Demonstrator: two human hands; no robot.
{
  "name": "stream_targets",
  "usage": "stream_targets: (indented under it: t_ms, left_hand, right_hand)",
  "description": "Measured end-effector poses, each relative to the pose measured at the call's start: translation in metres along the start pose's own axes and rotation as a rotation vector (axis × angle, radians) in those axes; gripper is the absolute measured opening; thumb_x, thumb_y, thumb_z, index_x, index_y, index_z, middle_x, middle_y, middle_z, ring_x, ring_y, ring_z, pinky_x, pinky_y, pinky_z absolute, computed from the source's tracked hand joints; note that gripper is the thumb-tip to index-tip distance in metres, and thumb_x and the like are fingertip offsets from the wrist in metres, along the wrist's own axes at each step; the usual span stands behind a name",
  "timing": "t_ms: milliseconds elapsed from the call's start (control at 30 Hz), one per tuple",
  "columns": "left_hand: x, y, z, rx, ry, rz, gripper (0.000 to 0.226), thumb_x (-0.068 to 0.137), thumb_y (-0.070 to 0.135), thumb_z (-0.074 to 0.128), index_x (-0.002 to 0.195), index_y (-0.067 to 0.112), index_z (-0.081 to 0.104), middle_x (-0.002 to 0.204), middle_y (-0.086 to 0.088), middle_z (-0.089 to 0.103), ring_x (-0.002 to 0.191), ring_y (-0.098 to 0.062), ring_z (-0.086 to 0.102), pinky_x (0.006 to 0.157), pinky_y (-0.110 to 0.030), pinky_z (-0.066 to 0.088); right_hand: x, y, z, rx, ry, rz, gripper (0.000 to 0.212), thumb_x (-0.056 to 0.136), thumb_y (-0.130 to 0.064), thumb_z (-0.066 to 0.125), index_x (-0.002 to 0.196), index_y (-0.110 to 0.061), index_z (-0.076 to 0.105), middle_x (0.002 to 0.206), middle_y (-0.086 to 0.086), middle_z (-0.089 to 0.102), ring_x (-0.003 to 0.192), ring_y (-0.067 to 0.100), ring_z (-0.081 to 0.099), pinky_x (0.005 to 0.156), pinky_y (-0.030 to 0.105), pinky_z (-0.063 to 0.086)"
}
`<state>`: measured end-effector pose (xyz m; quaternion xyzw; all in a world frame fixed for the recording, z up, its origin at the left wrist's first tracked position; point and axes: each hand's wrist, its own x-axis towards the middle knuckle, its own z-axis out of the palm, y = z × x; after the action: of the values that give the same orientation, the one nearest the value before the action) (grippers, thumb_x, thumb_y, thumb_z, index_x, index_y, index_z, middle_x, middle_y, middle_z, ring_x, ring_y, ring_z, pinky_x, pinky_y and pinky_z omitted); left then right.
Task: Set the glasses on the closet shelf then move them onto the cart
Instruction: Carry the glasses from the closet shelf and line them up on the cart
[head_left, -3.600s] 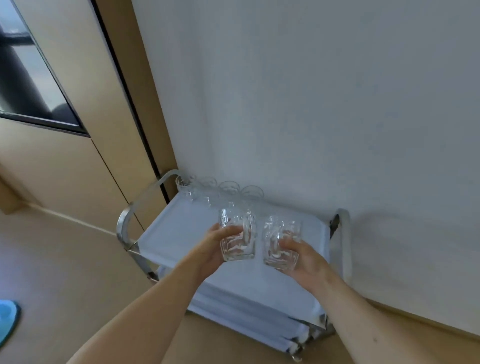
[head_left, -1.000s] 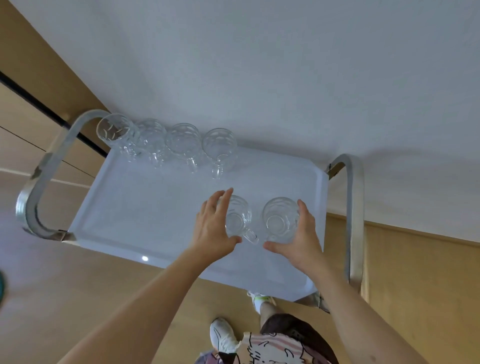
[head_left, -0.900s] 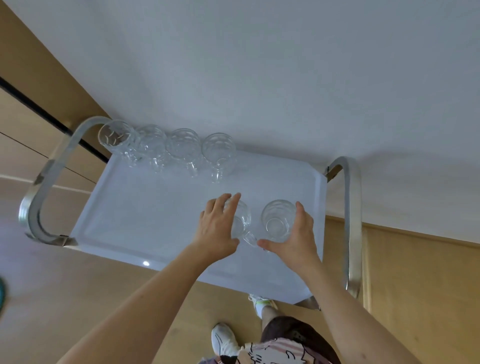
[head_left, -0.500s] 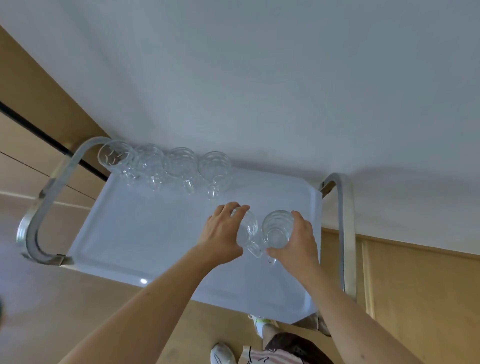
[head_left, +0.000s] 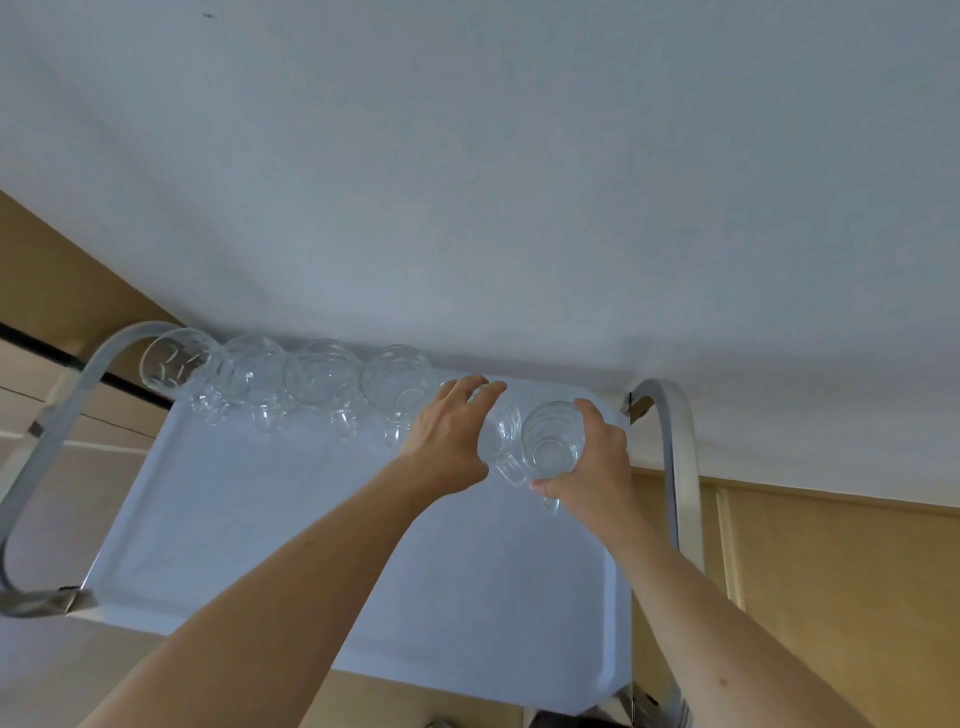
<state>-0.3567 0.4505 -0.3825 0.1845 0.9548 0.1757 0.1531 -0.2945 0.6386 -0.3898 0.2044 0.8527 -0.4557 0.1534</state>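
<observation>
Two outstretched arms over the cart (head_left: 322, 525): left hand (head_left: 448, 436) curls around one glass (head_left: 503, 434); right hand (head_left: 597, 467) grips another glass (head_left: 551, 436), both beside the four-glass row (head_left: 291, 376).

Four glasses (head_left: 291, 382) stand in a row along the cart (head_left: 260, 519) tray's far edge, against the wall (head_left: 467, 182). Right of that row (near the cart's right handle (head_left: 675, 457)), two mugs (head_left: 550, 439) sit side by side, touching.

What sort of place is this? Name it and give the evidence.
Likely an indoor room or hallway: a metal-framed serving cart with a white tray top stands against a plain white wall, beside wood panelling, with glass mugs lined up.
</observation>
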Motion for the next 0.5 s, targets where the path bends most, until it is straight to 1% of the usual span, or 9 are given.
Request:
stream_targets:
  t_ms: [133,233,300,367,500]
  left_hand:
    - [0.023,-0.002,-0.008,0.089,-0.003,0.037,0.097,0.069,0.011,0.078,0.154,0.028,0.034,0.154,0.004,0.038,0.141,-0.021,0.036,0.109,-0.031,0.035]
    - [0.037,-0.008,-0.009,0.131,-0.008,0.066,0.099,0.066,0.012,0.079,0.154,0.026,0.035,0.153,0.0,0.04,0.141,-0.021,0.038,0.123,-0.033,0.018]
    - [0.044,-0.016,-0.01,0.159,-0.025,0.079,0.103,0.064,0.014,0.081,0.155,0.026,0.034,0.153,0.0,0.04,0.144,-0.019,0.035,0.127,-0.036,0.008]
    - [0.049,-0.022,-0.012,0.188,-0.036,0.102,0.104,0.064,0.016,0.082,0.155,0.026,0.033,0.153,0.0,0.04,0.145,-0.017,0.033,0.127,-0.038,0.005]
    - [0.051,-0.03,-0.015,0.215,-0.025,0.138,0.101,0.067,0.016,0.082,0.155,0.027,0.033,0.154,0.0,0.039,0.146,-0.019,0.03,0.126,-0.043,0.007]
  right_hand:
    - [0.018,-0.006,-0.005,0.009,0.012,0.004,0.119,0.062,-0.017,0.096,0.157,-0.027,0.024,0.148,0.008,0.03,0.132,0.025,0.044,0.092,0.023,0.036]
    - [0.028,-0.009,-0.007,0.017,0.011,-0.006,0.118,0.062,-0.017,0.096,0.155,-0.028,0.026,0.147,0.007,0.032,0.133,0.024,0.042,0.092,0.024,0.036]
    - [0.033,-0.011,-0.007,0.009,0.007,-0.021,0.115,0.062,-0.016,0.096,0.154,-0.028,0.029,0.145,0.006,0.033,0.132,0.023,0.042,0.09,0.024,0.036]
    - [0.038,-0.013,-0.005,0.009,0.007,-0.038,0.114,0.062,-0.015,0.096,0.153,-0.028,0.03,0.145,0.005,0.033,0.132,0.022,0.041,0.088,0.023,0.036]
    - [0.046,-0.02,-0.001,-0.003,0.012,-0.033,0.116,0.061,-0.013,0.096,0.155,-0.029,0.029,0.148,0.006,0.033,0.134,0.022,0.04,0.09,0.024,0.035]
